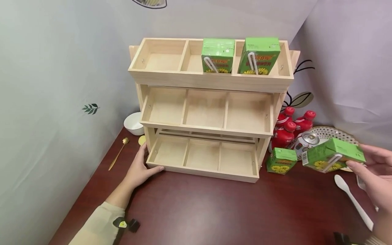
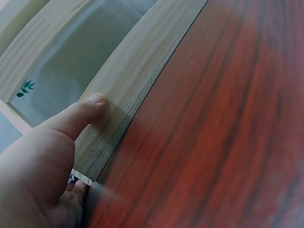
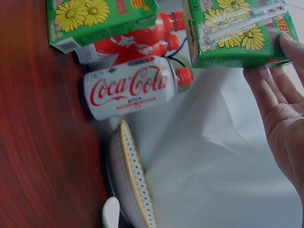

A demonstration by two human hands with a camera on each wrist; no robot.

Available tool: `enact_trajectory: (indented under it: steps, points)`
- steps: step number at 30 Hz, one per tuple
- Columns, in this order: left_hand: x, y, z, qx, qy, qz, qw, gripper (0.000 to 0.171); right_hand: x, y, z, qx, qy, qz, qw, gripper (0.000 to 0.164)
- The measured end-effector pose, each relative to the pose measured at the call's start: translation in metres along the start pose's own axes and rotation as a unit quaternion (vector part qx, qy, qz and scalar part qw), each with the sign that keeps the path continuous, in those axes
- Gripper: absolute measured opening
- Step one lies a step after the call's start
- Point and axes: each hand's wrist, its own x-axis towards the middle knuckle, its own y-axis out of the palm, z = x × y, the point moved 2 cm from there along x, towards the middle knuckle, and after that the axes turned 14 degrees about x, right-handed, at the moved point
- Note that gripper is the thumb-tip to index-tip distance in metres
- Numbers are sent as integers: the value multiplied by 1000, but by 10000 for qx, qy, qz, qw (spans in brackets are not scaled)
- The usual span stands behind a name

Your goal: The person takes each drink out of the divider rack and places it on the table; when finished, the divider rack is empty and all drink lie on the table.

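My right hand [image 1: 378,172] holds a green drink carton [image 1: 332,154] above the table at the right, thumb on one side and fingers on the other. Yellow flowers and a white straw show on its face, also in the right wrist view [image 3: 240,35]. At the lower left corner of a three-tier wooden rack [image 1: 202,172], my left hand [image 1: 142,170] grips the bottom tray. Its thumb presses the tray's front board [image 2: 128,80], and the other fingers lie around the side. Two more cartons stand in the top tier, one in the middle compartment [image 1: 218,47] and one in the right [image 1: 260,51].
Right of the rack stand another green carton [image 1: 281,161], several red bottles [image 1: 283,136], a Coca-Cola can [image 3: 130,88] and a dotted-rim plate [image 1: 333,131]. A white spoon [image 1: 353,200] lies near my right hand. Left are a white bowl [image 1: 133,123] and a gold spoon [image 1: 118,154].
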Motion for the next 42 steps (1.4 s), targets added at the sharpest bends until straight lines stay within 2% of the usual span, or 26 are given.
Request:
enact_trajectory:
  steps: [2,4,5,9,13,16,17,18,22,24,25,27,29,32,36,39,42]
  points:
    - [0,1,5,5,-25,-15,10000,116,3,-5,1,-266,-147,101,9995,49]
    - [0,2,7,-31,4,-46,10000,117,5,-9,1,-417,-108,259,9987,48]
    - [0,2,8,-39,25,-41,10000,117,5,-11,2,-768,-86,225,9968,47]
    - [1,3,7,-84,112,-30,9999,116,2,-18,-1,-1341,439,-30,9900,48]
    - [-1,5,9,-166,109,-13,9998,115,-5,-22,-8,-793,1080,-174,9908,52]
    - [-1,8,9,-250,117,29,9996,115,-7,-25,-10,-1390,1185,-217,9829,51]
    - [0,9,9,-277,107,33,9996,115,-7,-27,-10,-1776,1202,-260,9764,51]
    - [0,9,8,-289,112,32,9995,114,-7,-28,-10,-2361,1216,-245,9638,50]
    - [1,5,-3,-321,154,6,9994,112,-6,-35,-13,-4059,1419,74,9028,49]
    - [1,0,-12,-333,176,-9,9993,111,-5,-37,-17,-4645,1471,358,8725,47]
    - [0,-3,-16,-335,187,-13,9993,111,-4,-38,-20,-4710,1500,478,8680,46]
    - [-1,-8,-24,-351,209,5,9992,110,-4,-38,-25,-4766,1483,730,8634,43]
    - [-3,-12,-27,-313,187,35,9993,109,-4,-38,-31,-4726,1459,966,8638,42]
    - [-3,-13,-28,-340,208,56,9992,109,-4,-40,-35,-4766,1491,1105,8593,43]
    - [-1,-10,-27,-348,250,52,9991,109,-5,-45,-37,-4781,1599,1104,8566,43]
    - [-1,-10,-27,-295,222,53,9993,109,-7,-49,-39,-4630,1649,1128,8635,44]
    - [-2,-12,-27,-252,198,44,9995,109,-8,-53,-42,-4607,1725,1137,8632,45]
